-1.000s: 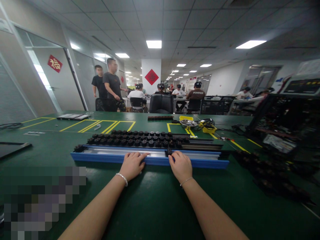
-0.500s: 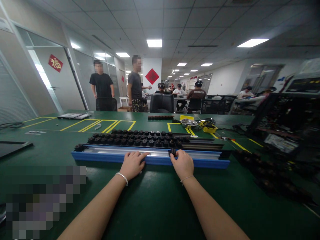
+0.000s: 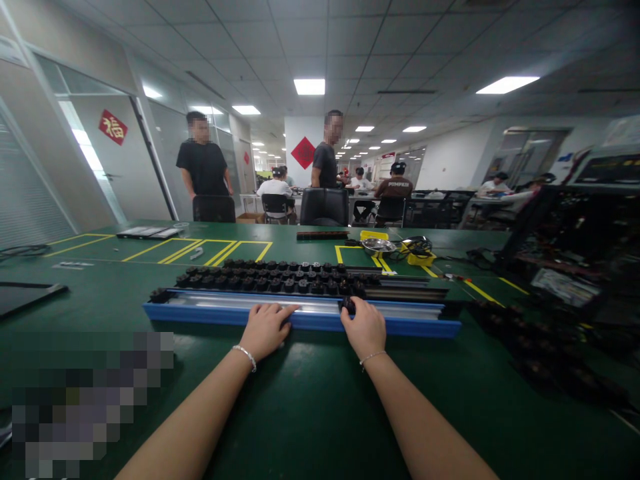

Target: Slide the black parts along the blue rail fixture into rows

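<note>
A long blue-sided track (image 3: 210,315) with a bright metal channel lies crosswise in front of me. Over its front wall, left of centre, my left hand (image 3: 266,328) grips it, thumb in front and index finger stretched along the channel to the right. My right hand (image 3: 366,325) is closed on a small round-topped black socket module (image 3: 347,305) that sits in the channel; the fingers partly hide it. Another black socket module (image 3: 159,295) stands at the track's left end. Just behind lie more tracks filled with rows of black socket modules (image 3: 275,285).
Beyond the rows are a metal bowl (image 3: 379,246), yellow trays (image 3: 374,235) and yellow tape outlines on the green table (image 3: 320,413). More dark modules (image 3: 550,340) and open electronic equipment (image 3: 565,247) crowd the right. A dark flat panel (image 3: 30,297) lies left. People stand and sit in the background.
Both hands and the black socket module have hardly moved. In the background, a standing person has walked to the right, revealing a seated person in white.
</note>
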The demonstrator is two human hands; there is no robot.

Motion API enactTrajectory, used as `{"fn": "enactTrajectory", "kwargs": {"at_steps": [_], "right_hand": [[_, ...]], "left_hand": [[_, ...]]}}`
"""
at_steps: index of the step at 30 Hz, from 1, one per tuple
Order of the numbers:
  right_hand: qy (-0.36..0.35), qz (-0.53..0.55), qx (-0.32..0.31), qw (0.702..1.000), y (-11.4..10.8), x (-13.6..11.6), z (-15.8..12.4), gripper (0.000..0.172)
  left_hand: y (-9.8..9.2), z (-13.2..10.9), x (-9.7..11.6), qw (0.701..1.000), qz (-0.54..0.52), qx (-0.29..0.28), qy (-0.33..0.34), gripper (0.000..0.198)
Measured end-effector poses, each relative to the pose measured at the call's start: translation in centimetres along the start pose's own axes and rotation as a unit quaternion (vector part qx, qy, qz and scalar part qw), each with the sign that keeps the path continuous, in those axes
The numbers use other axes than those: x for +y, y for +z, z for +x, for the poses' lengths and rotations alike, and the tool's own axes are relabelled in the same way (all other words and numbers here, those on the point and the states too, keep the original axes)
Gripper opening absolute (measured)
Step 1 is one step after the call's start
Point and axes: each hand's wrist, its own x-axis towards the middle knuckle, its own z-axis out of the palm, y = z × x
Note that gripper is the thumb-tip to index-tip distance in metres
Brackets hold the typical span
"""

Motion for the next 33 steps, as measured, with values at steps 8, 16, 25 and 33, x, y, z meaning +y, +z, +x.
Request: {"fn": "enactTrajectory", "kwargs": {"at_steps": [8, 16, 25, 33], "right_hand": [[0.012, -0.015, 0.008, 1.000, 0.1, 0.3, 0.2, 0.041], [0.009, -0.008, 0.031, 0.999, 0.1, 1.1, 0.4, 0.034], [0.035, -0.022, 0.034, 0.999, -0.3, 1.8, 0.5, 0.033], [0.058, -0.026, 0.044, 0.997, -0.7, 3.1, 0.7, 0.033]], "left_hand": [[0.1, 0.0, 0.0, 1.000, 0.002, 0.000, 0.000, 0.045], [0.1, -0.1, -0.1, 1.000, -0.003, 0.007, 0.006, 0.043], [0.3, 0.0, -0.3, 1.000, -0.008, 0.014, 0.016, 0.044], [0.2, 0.0, -0.2, 1.000, -0.005, 0.015, 0.015, 0.043]]}}
